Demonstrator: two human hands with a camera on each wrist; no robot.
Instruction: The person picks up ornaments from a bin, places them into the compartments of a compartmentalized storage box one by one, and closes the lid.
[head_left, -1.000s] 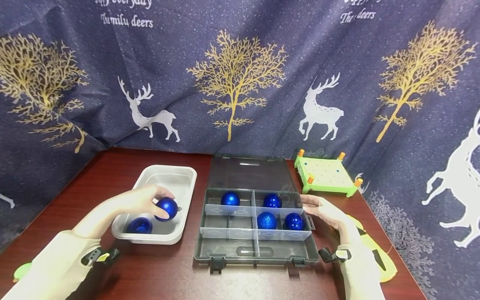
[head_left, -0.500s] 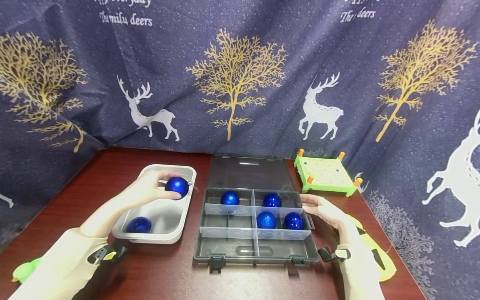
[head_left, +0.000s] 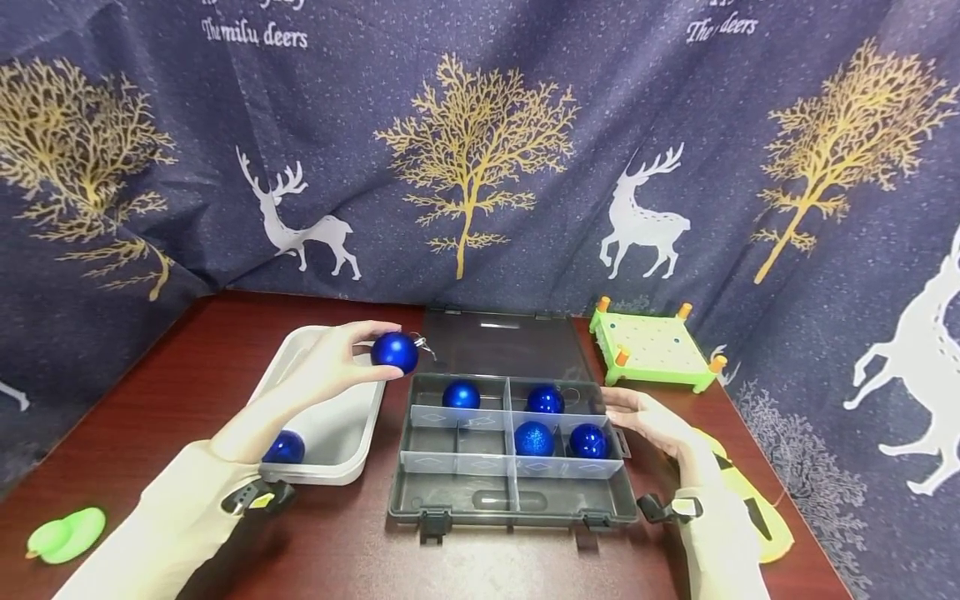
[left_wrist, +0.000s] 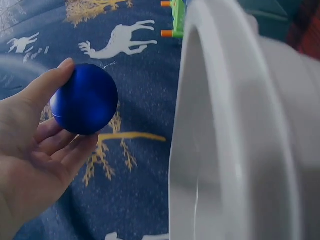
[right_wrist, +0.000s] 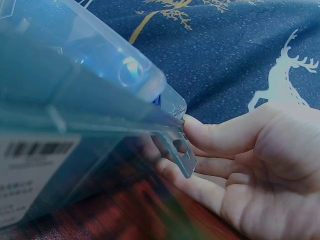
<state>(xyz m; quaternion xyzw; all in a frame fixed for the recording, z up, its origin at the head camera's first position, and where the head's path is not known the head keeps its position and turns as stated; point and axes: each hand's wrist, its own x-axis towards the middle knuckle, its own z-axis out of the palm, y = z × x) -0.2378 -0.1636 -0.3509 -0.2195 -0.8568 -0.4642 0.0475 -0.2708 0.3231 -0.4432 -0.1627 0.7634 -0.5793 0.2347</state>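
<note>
My left hand [head_left: 330, 367] holds a matte blue bauble [head_left: 394, 353] between thumb and fingers, above the gap between the white tub [head_left: 352, 475] and the divided storage box [head_left: 442, 493]. In the left wrist view the same ball [left_wrist: 86, 100] is pinched, its cap out of sight. Another blue bauble [head_left: 285, 448] lies in the tub, partly behind the left forearm. Several blue baubles, one of them glittery [head_left: 534, 439], sit in the box's compartments. At the box's right side my right hand [right_wrist: 250, 165] grips the edge, thumb above and fingers below.
The box's dark lid [head_left: 502, 346] lies open toward the back. A green pegged toy table [head_left: 648, 346] stands behind to the right. Beside the right forearm lies a yellow item [head_left: 757, 517]; a green toy duck [head_left: 67, 536] rests at front left. A printed cloth hangs behind.
My left hand has lifted the bauble out of the tub and carried it right and away, over the tub's right rim. The right hand has stayed at the box.
</note>
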